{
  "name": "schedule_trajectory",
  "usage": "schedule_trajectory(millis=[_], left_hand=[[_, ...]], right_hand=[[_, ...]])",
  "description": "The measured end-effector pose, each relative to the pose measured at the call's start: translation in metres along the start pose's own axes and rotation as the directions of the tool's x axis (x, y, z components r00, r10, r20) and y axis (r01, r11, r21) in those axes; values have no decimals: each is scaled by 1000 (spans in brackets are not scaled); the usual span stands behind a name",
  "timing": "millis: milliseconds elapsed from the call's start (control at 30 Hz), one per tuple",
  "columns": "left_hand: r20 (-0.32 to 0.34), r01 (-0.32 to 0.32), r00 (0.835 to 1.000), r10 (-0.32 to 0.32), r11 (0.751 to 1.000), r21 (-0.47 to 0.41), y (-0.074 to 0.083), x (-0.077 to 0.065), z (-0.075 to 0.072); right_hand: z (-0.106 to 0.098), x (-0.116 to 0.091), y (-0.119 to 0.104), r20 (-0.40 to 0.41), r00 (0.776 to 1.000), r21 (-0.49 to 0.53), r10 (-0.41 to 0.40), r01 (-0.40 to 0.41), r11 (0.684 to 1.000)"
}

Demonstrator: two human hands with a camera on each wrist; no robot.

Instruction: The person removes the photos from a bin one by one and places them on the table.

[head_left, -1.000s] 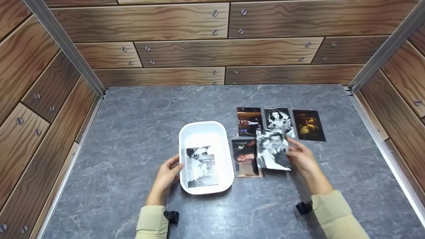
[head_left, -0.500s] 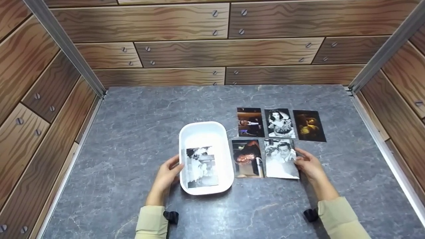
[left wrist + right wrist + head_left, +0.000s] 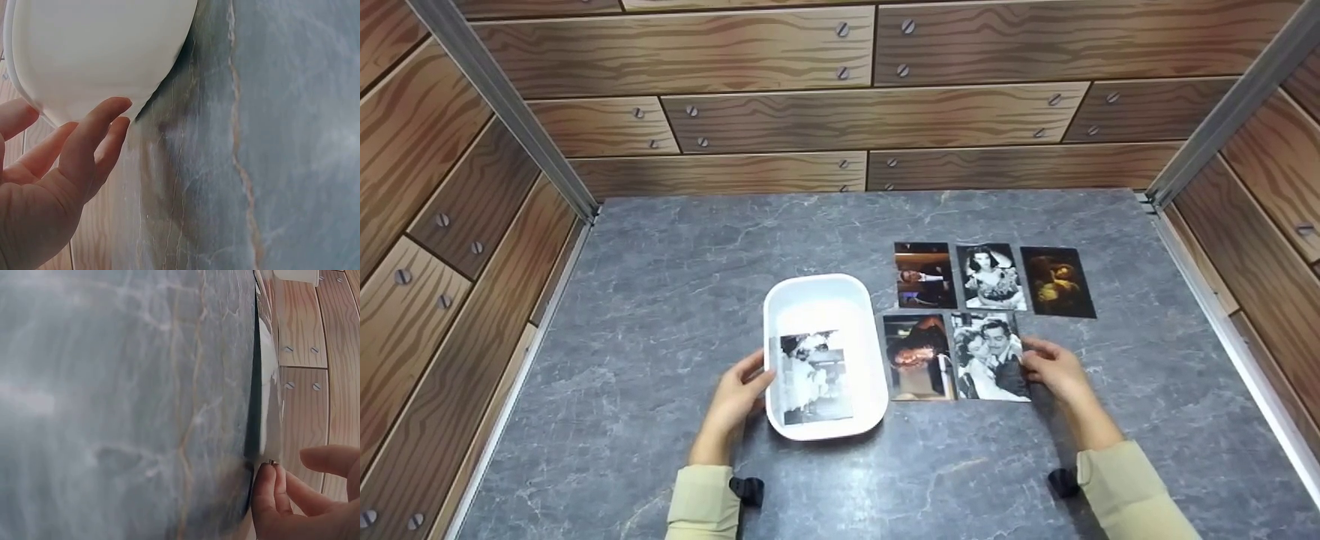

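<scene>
My left hand (image 3: 740,394) holds the left side of a white plastic tub (image 3: 826,282), thumb at the rim and fingers along its outer wall, as the left wrist view (image 3: 84,146) also shows. In the tub lies a black-and-white photo (image 3: 814,379). My right hand (image 3: 1057,371) holds the right edge of a black-and-white photo of a couple (image 3: 990,360), low over the table. In the right wrist view, fingertips (image 3: 265,478) meet the photo's edge (image 3: 270,394), with a dark shadow under it; the uppermost digit stands apart from the edge.
Left of the couple photo lies a colour photo (image 3: 919,356). Behind these, a row holds a photo of a suited figure (image 3: 924,275), a black-and-white portrait (image 3: 991,276) and a dark yellowish picture (image 3: 1057,282). Wood-patterned walls (image 3: 765,120) enclose the grey marbled table (image 3: 682,247).
My right hand has brought the couple photo right and toward me, off the neighbouring photos, then slightly left and flatter beside the colour photo. The left hand and tub have stayed put.
</scene>
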State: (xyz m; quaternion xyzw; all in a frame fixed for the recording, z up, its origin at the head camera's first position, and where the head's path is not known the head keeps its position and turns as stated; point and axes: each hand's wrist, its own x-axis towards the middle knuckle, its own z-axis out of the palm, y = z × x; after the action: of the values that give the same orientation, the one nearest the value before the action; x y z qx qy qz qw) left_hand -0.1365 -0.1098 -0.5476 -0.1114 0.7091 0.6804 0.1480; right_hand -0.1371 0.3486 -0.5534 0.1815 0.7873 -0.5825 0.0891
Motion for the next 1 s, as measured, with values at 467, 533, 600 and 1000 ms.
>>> schedule_trajectory(millis=[467, 533, 600, 1000], left_hand=[[-14, -7, 1000, 7, 1000, 24, 0, 1, 0], [-11, -7, 1000, 8, 1000, 21, 0, 1, 0], [-7, -9, 1000, 9, 1000, 15, 0, 0, 0], [-10, 3, 1000, -3, 1000, -1, -2, 1, -1]], right_hand=[[14, 8, -48, 71, 997, 250, -42, 23, 968], [24, 9, -59, 81, 995, 319, -56, 27, 947], [37, 10, -70, 89, 993, 361, -80, 42, 932], [133, -7, -113, 211, 960, 356, -182, 98, 929]])
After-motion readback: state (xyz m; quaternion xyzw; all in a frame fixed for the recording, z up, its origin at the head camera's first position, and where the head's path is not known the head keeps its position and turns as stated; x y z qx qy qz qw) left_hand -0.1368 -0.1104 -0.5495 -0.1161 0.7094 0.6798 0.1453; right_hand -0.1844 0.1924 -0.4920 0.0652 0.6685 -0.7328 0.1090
